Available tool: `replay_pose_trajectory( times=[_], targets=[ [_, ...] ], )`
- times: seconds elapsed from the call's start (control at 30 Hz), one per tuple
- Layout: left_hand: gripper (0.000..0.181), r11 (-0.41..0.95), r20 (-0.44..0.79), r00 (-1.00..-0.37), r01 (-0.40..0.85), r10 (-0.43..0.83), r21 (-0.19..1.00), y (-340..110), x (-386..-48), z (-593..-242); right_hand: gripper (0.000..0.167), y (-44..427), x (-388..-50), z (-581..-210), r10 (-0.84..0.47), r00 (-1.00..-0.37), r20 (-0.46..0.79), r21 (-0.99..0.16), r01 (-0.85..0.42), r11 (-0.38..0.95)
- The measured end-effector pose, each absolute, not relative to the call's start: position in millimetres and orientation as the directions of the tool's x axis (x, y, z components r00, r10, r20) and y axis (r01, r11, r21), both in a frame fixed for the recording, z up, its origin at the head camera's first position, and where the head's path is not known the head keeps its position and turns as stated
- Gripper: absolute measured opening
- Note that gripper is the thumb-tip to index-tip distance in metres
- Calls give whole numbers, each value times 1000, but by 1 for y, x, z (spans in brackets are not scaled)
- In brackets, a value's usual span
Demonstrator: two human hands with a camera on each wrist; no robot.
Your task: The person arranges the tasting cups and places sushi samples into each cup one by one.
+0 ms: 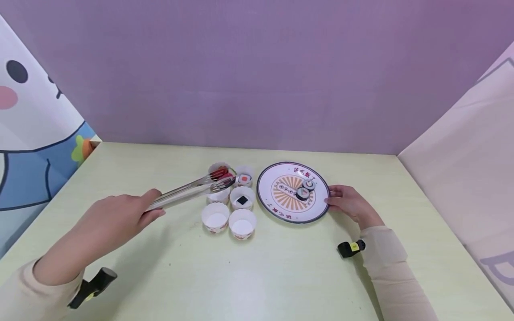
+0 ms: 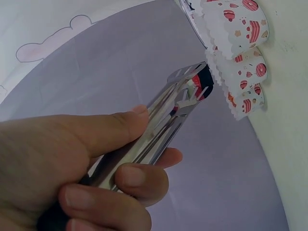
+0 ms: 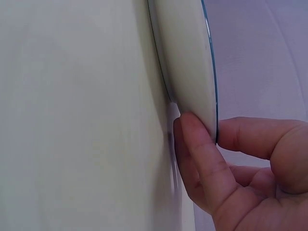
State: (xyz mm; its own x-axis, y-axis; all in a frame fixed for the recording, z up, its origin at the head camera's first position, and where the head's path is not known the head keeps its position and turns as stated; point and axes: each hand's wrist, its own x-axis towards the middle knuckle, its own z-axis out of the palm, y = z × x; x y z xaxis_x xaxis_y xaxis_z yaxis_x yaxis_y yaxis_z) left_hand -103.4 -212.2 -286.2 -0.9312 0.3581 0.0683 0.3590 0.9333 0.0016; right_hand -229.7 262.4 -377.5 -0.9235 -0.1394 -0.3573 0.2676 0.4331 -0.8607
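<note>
My left hand (image 1: 116, 223) grips metal tongs (image 1: 180, 192), whose tips hang over the paper cups. Between those tips is a toy sushi piece (image 2: 205, 82) with a dark outside and some red, partly hidden by the prongs. My right hand (image 1: 350, 206) pinches the right rim of a round white plate (image 1: 273, 178), thumb above and fingers beneath, as the right wrist view shows. Two dark-edged sushi rolls (image 1: 303, 193) lie on the plate, right of its middle. Left of it, a back cup (image 1: 246, 169) holds a white piece with an orange centre.
Several white paper cups with red prints stand in two columns. The middle right cup (image 1: 250, 196) contains a black diamond-shaped piece. Both front cups, left (image 1: 215, 217) and right (image 1: 242, 223), show bare white insides. A purple panel (image 1: 257, 80) rises behind the pale table (image 1: 257, 276).
</note>
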Motion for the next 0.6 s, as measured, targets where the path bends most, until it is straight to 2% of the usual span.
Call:
replay_pose_trajectory(
  times=[0.6],
  targets=[
    [26,931,59,-929,365,364,-1,-220,-98,-288,53,261,-232,-381,-131,-924,-359,-861,273,429]
  ],
)
